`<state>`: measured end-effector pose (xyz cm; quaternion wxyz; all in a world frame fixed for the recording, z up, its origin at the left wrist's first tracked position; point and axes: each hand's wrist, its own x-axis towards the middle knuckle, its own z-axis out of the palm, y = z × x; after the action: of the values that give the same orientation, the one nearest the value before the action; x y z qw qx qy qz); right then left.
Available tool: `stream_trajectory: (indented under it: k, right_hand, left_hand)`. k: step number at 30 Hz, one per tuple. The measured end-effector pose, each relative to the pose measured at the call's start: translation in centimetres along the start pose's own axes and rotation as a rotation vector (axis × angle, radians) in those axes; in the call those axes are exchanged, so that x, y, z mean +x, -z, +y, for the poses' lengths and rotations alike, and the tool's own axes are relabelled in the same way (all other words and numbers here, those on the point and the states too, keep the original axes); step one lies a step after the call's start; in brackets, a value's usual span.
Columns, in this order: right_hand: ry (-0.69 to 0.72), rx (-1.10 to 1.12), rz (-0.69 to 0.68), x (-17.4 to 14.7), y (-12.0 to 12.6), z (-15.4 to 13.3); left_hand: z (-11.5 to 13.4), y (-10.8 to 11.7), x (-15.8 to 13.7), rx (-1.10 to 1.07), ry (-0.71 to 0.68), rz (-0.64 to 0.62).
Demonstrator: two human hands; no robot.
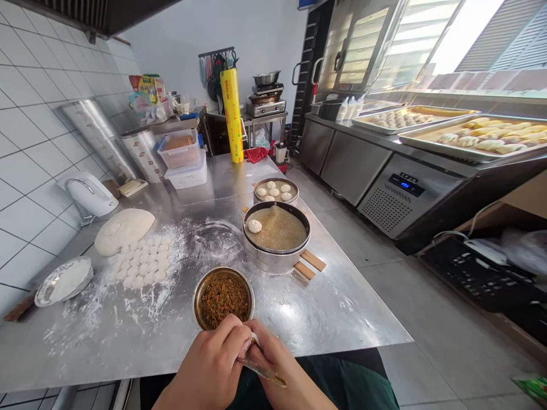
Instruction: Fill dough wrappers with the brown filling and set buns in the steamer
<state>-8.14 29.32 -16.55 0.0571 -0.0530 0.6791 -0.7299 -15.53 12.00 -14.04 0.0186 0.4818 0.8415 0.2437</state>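
Observation:
My left hand (213, 364) and my right hand (277, 364) meet at the near edge of the steel table (342, 307), both pinching a small dough wrapper (249, 345) between the fingers. A thin wooden spatula (267, 373) with filling on its tip also sticks out from my right hand. Just beyond my hands stands a metal bowl of minced filling (223, 297). Further back sits a steamer tray (277, 229) with one shaped bun (254, 226) on its mesh. Behind it a second steamer (276, 190) holds several buns.
Several small dough pieces (143, 261) lie on flour at the left, beside a large dough mound (123, 229) and a flour dish (64, 280). A yellow film roll (233, 114) and plastic tubs (183, 159) stand at the back. Baking trays (474, 136) rest on the right counter.

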Motion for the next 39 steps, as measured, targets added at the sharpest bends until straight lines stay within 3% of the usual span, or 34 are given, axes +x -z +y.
stream_trajectory:
  k: [9,22,27,31,36,39]
  right_hand:
    - [-0.146,0.357,0.026,-0.3,0.8,-0.4]
    - [-0.001,0.227,0.010,0.0,0.2,-0.7]
    - [-0.052,0.260,0.016,-0.1,0.6,-0.4]
    - [-0.156,0.389,-0.023,-0.3,1.2,-0.6]
    - [-0.140,0.394,-0.007,-0.5,0.9,-0.7]
    - [-0.122,0.361,0.002,-0.5,0.7,-0.7]
  left_hand:
    - [0.5,1.5,0.4,-0.158,0.088,0.014]
    - [0.5,0.9,0.4,0.004,0.028,-0.020]
    - [0.4,0.7,0.4,-0.003,-0.003,-0.032]
    - [0.5,1.1,0.4,-0.049,0.058,-0.032]
    - [0.9,1.5,0.5,-0.103,0.041,0.033]
    - [0.9,1.4,0.7,-0.061,0.035,0.008]
